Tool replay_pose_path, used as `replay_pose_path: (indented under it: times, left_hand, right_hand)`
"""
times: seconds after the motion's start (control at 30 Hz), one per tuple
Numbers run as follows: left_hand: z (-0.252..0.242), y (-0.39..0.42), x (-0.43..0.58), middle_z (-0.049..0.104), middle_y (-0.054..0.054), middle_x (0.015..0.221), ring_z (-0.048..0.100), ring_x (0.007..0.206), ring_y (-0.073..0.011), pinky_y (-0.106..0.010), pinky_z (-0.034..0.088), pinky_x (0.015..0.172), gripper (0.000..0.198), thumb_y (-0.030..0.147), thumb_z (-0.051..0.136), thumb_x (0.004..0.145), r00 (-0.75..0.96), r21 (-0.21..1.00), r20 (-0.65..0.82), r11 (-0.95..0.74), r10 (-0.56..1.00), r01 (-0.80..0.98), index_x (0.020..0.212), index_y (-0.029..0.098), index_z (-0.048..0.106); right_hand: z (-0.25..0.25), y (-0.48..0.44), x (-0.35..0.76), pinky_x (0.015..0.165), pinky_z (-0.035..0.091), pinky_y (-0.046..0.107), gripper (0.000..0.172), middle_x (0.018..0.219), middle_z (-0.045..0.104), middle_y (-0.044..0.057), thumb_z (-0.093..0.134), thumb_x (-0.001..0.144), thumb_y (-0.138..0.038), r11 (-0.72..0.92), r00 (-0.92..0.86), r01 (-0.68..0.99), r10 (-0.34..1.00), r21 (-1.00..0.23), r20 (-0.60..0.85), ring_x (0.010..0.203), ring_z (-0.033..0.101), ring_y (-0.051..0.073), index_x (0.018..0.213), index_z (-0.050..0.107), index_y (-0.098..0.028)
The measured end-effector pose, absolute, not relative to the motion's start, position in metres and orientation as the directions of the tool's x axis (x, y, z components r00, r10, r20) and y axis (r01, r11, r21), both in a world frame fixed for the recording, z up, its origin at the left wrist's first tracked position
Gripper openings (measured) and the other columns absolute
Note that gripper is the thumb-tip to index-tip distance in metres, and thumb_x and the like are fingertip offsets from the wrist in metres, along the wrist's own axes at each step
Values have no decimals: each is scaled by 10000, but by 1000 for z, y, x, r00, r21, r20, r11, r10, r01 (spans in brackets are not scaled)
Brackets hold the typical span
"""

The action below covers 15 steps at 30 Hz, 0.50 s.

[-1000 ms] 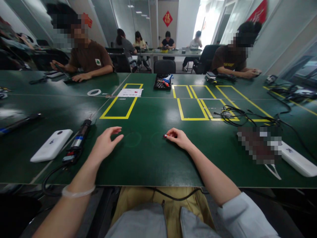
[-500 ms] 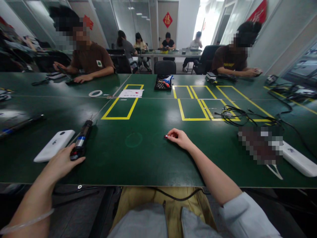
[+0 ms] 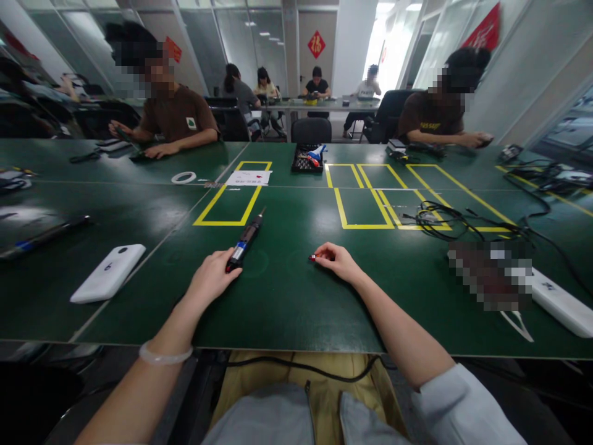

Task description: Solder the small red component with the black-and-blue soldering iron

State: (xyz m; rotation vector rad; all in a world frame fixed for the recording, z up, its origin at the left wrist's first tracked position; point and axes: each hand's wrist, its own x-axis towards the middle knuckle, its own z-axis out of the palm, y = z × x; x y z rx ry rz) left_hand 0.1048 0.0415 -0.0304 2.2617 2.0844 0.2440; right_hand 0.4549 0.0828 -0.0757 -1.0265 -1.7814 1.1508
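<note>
My left hand (image 3: 213, 272) is closed around the rear end of an electric screwdriver (image 3: 245, 242), black with a blue and silver band. Its thin tip points away from me and to the right, near the yellow tape rectangle. My right hand (image 3: 339, 259) rests on the green table with thumb and fingers pinched on a small red piece (image 3: 312, 257). The piece is too small to identify. A gap of bare table lies between the tool and the red piece.
A white power bank (image 3: 109, 273) lies at left, beside a dark rod-shaped tool (image 3: 44, 236). Black cables (image 3: 440, 216) and another white power bank (image 3: 563, 303) are at right. Further back are a black tray (image 3: 301, 164) and a tape roll (image 3: 183, 178). Co-workers sit opposite.
My left hand has moved right with the electric screwdriver, from beside the white power bank toward the middle of the table. The right hand stays almost in place, still pinching the red piece.
</note>
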Motion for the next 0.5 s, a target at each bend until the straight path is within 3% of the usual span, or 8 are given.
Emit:
replay_pose_path:
  times: [0.13, 0.27, 0.37, 0.5]
  left_hand:
    - [-22, 46, 154, 545, -143, 1289, 532, 1121, -296, -404, 448, 927, 531, 323, 512, 827, 186, 119, 42, -190, 982, 975, 1338, 193, 452]
    - [-16, 51, 196, 594, -142, 1189, 568, 1043, -302, -391, 480, 834, 547, 335, 511, 845, 219, 69, 28, -220, 975, 973, 1372, 216, 421]
    - [-18, 61, 226, 624, -132, 1131, 596, 1011, -299, -390, 483, 810, 561, 344, 508, 856, 212, 87, 46, -215, 976, 973, 1399, 256, 399]
    - [-22, 78, 263, 645, -133, 1124, 618, 1017, -285, -385, 476, 834, 472, 359, 466, 880, 185, 151, 33, -188, 982, 971, 1339, 251, 487]
  right_hand:
    - [-76, 84, 457, 585, 403, 240, 254, 705, 570, -14, 653, 768, -368, 258, -380, 218, 911, -941, 161, 601, 483, 107, 908, 611, -160]
    - [-77, 84, 457, 586, 401, 240, 247, 716, 574, -9, 658, 765, -354, 275, -384, 209, 906, -938, 180, 607, 489, 108, 906, 610, -157]
    - [-76, 84, 457, 581, 395, 239, 224, 705, 563, -14, 647, 771, -332, 286, -390, 193, 900, -939, 194, 598, 482, 106, 899, 601, -154]
    - [-74, 84, 458, 561, 377, 235, 202, 670, 531, -28, 636, 769, -320, 298, -356, 221, 911, -928, 208, 573, 455, 102, 877, 587, -156]
